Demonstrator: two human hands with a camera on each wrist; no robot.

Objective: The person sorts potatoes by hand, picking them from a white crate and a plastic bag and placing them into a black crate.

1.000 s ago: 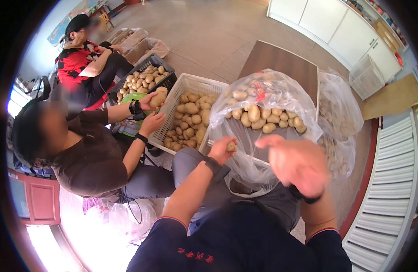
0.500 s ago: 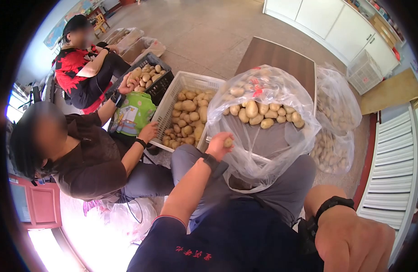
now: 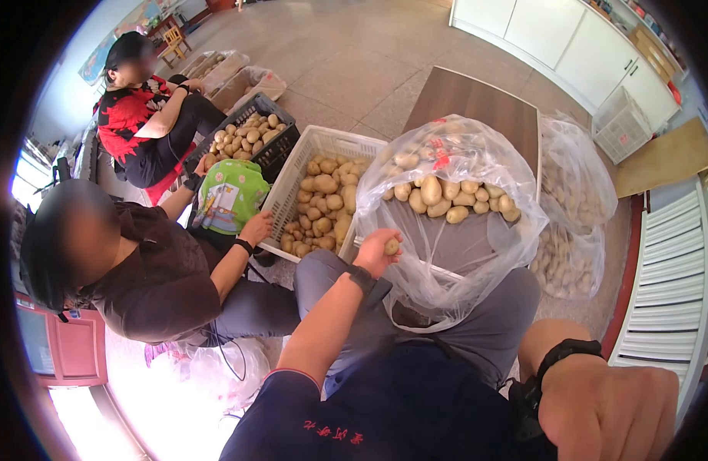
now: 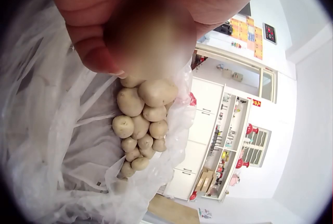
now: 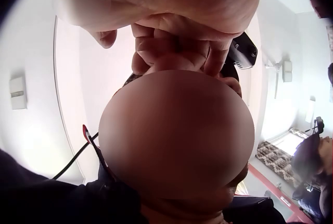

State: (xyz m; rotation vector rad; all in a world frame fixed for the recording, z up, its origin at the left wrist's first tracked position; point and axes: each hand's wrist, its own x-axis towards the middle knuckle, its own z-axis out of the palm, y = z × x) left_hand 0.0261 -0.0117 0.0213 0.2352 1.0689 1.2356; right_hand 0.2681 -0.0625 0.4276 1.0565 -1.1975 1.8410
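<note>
My left hand [image 3: 375, 255] grips a small potato [image 3: 392, 247] beside the left side of the open clear plastic bag [image 3: 415, 265]. In the left wrist view the held potato [image 4: 151, 36] looks dark and blurred, with fingers curled round it. Inside the bag, a pile of potatoes [image 3: 438, 198] lies toward its far end. My right hand [image 3: 611, 411] is raised close to the head camera at lower right, back of the hand showing. The right wrist view shows its fingers [image 5: 171, 47] curled in front of my face, with nothing visible held.
A white crate [image 3: 271, 247] of potatoes stands left of the bag, with a black crate [image 3: 289, 137] of potatoes behind. Next to me sits a person [image 3: 150, 253] with one hand at the white crate and a green bag [image 3: 235, 196]. Filled plastic bags [image 3: 573, 192] stand at right.
My right hand has swung from over the bag to the lower right, close to the head. The left hand keeps its potato. The neighbour's hands moved off a large potato, one to the crate edge.
</note>
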